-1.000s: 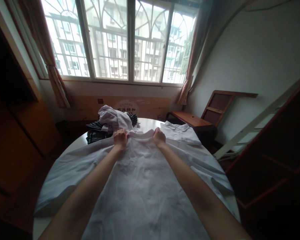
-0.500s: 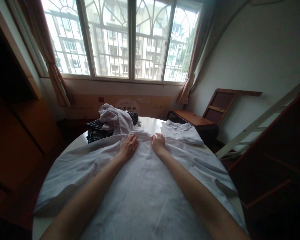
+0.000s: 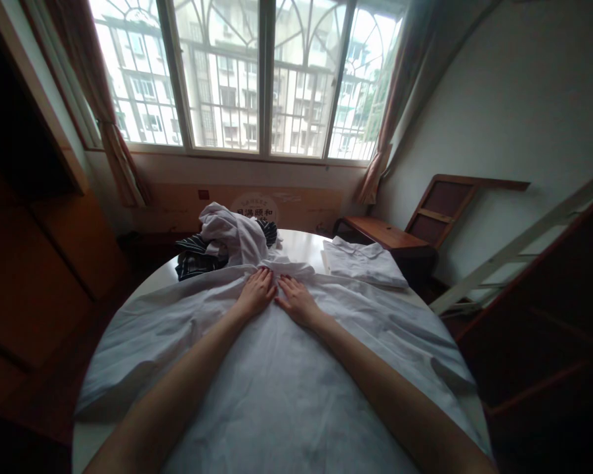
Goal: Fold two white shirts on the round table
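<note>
A white shirt [image 3: 286, 388] lies spread over the round white table [image 3: 308, 242], its sleeves out to both sides and its collar end at the far side. My left hand [image 3: 257, 291] rests flat on the cloth just below the collar, fingers stretched forward. Close beside it, my right hand [image 3: 296, 299] also lies flat on the shirt with its fingers apart. Neither hand grips the fabric. The two hands almost meet at the shirt's middle line.
Beyond my left hand sits a crumpled heap of white cloth [image 3: 234, 230] with black striped cloth [image 3: 197, 260] under it. A folded white shirt [image 3: 366, 260] lies at the table's far right. Behind stand a wooden chair [image 3: 390, 232] and, at right, a pale ladder-like frame [image 3: 504, 263].
My right hand has moved left across the shirt towards my left hand, and its bent fingers have straightened out. My left hand's fingers lie flatter. The view has shifted slightly.
</note>
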A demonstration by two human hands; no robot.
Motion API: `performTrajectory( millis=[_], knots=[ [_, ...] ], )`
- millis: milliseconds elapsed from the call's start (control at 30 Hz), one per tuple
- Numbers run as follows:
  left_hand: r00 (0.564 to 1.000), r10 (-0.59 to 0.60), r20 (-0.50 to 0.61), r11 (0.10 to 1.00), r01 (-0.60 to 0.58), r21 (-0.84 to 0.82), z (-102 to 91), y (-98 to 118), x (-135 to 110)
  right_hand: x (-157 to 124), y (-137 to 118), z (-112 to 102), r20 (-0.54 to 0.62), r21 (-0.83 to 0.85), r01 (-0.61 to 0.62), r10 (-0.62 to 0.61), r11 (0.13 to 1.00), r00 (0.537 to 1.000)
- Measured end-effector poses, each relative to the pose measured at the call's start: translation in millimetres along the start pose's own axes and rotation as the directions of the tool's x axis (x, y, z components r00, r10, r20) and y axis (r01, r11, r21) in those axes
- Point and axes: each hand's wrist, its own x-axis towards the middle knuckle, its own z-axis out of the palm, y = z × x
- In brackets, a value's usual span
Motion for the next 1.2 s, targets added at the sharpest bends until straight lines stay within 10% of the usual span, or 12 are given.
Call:
performTrajectory(
  millis=[300, 467, 767, 933, 1200],
  knots=[
    [0.982, -0.013, -0.190, 0.998, 0.000, -0.070, -16.8, 4.1, -2.2, -1.2, -0.7, -5.2, 0.023, 0.031, -0.022, 0.021, 0.999, 1.000],
    [0.983, -0.181, -0.036, 0.983, 0.180, -0.028, -22.1, 7.7, -3.6, -1.0, 0.3, -5.5, 0.020, 0.029, -0.017, 0.017, 0.999, 1.000],
    [0.987, -0.149, 0.054, 0.988, 0.151, -0.033, -20.1, 10.1, -4.6, -1.3, 2.5, -3.8, -0.021, 0.057, 0.015, -0.014, 0.998, 1.000],
    [0.985, -0.165, 0.055, 0.985, 0.167, -0.041, -23.5, 10.4, -6.2, -9.9, 11.6, -1.9, -0.099, 0.103, -0.144, 0.155, 0.984, 0.983],
    [0.985, -0.166, 0.047, 0.984, 0.168, -0.051, -24.2, 10.2, -9.0, -71.6, 61.7, -38.0, 0.083, -0.215, -0.420, 0.445, 0.882, 0.892]
  ],
)
